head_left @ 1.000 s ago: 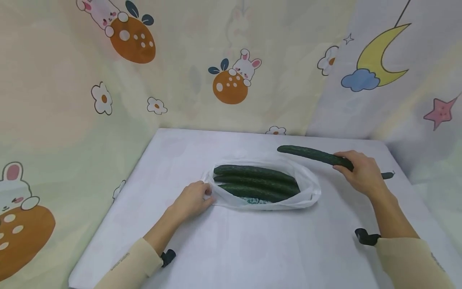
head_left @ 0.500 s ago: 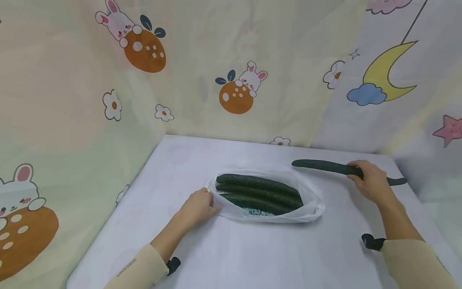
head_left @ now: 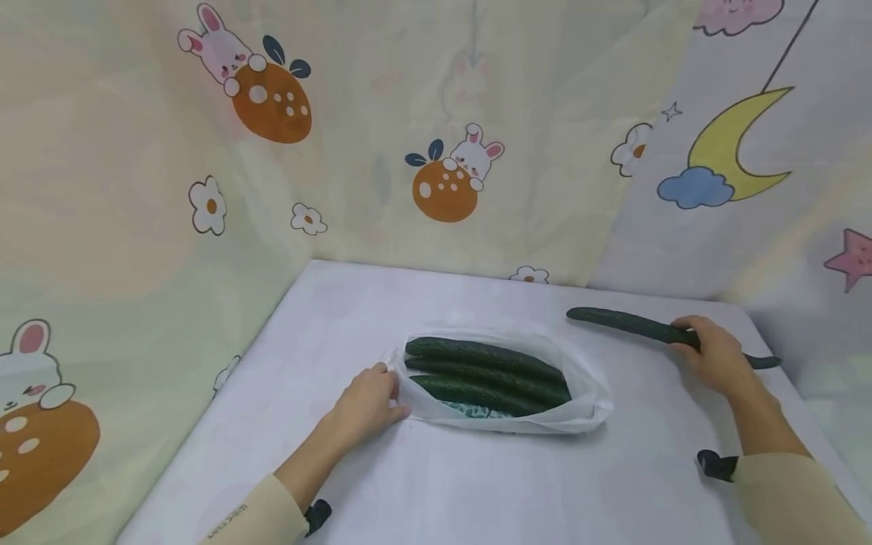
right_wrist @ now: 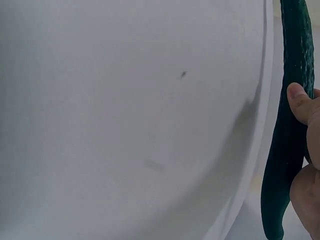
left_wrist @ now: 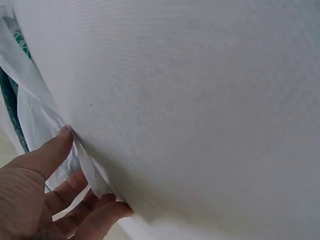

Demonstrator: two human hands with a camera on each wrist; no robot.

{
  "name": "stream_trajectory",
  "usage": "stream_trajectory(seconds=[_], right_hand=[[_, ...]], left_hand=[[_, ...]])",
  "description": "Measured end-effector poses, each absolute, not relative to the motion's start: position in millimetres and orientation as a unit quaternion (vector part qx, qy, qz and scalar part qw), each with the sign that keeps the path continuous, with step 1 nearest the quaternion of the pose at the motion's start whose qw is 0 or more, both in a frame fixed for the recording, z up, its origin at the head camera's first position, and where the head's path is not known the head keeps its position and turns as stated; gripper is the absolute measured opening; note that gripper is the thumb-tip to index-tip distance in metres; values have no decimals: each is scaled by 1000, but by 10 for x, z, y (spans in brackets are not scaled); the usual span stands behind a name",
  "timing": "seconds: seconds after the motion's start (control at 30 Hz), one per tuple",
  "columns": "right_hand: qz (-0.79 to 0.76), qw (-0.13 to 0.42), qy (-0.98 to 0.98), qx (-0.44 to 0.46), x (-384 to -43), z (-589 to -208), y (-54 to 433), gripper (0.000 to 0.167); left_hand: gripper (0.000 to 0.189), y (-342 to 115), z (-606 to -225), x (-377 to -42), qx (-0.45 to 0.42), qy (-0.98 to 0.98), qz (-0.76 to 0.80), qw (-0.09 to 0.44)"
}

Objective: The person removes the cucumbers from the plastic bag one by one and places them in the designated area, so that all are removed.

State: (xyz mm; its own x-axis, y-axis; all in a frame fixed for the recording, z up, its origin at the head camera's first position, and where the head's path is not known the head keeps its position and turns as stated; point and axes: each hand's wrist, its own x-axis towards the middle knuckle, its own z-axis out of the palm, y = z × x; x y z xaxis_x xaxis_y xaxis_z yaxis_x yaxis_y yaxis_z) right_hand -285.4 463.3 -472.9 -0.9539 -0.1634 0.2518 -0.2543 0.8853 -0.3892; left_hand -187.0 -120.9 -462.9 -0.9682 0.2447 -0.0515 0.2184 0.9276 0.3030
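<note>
A white plastic bag (head_left: 591,405) lies on its side at mid-table, its mouth spread wide. Inside rest three long dark green cucumbers (head_left: 487,352), side by side, with green print showing below them. At the bag's left end my left hand (head_left: 366,401) pinches the plastic; the left wrist view shows thumb and fingers on a fold of the bag (left_wrist: 42,117). To the right, my right hand (head_left: 714,359) grips another cucumber (head_left: 623,322) around its middle, over the table's far right part. The thumb lies along this cucumber in the right wrist view, its tapered end pointing down.
The table (head_left: 477,484) has a white cover and straight edges. Behind it and at the sides hangs a pale cloth (head_left: 354,113) printed with rabbits, flowers and a moon. Black wrist cameras (head_left: 717,465) sit at both cuffs.
My right hand has carried the cucumber to the right, away from the bag, and somewhat lower. The left hand keeps its pinch on the bag. The head view has tilted slightly upward.
</note>
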Motion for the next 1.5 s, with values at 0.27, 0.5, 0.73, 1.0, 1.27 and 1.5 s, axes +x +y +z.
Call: stream_trajectory(seconds=[0.27, 0.5, 0.73, 1.0, 1.27, 1.5], right_hand=[[213, 70, -970, 90, -2902, -4791, 4710, 40], [194, 42, -977, 75, -2938, -4837, 4667, 40], [178, 41, -981, 66, -2922, -4836, 4696, 39], [214, 59, -974, 43, -2848, -4812, 4645, 53], [226, 98, -965, 86, -2657, -4652, 4354, 54], [238, 144, -950, 140, -2451, -4373, 3980, 51]], left_hand=[[31, -1207, -4647, -1873, 120, 979, 155, 51], [32, -1236, -4614, -1877, 112, 982, 142, 55], [32, -1256, -4633, -1850, 118, 981, 147, 51], [31, -1260, -4617, -1824, 117, 981, 150, 47], [33, -1290, -4671, -1756, 109, 981, 153, 50], [33, -1267, -4661, -1837, 130, 979, 150, 38]])
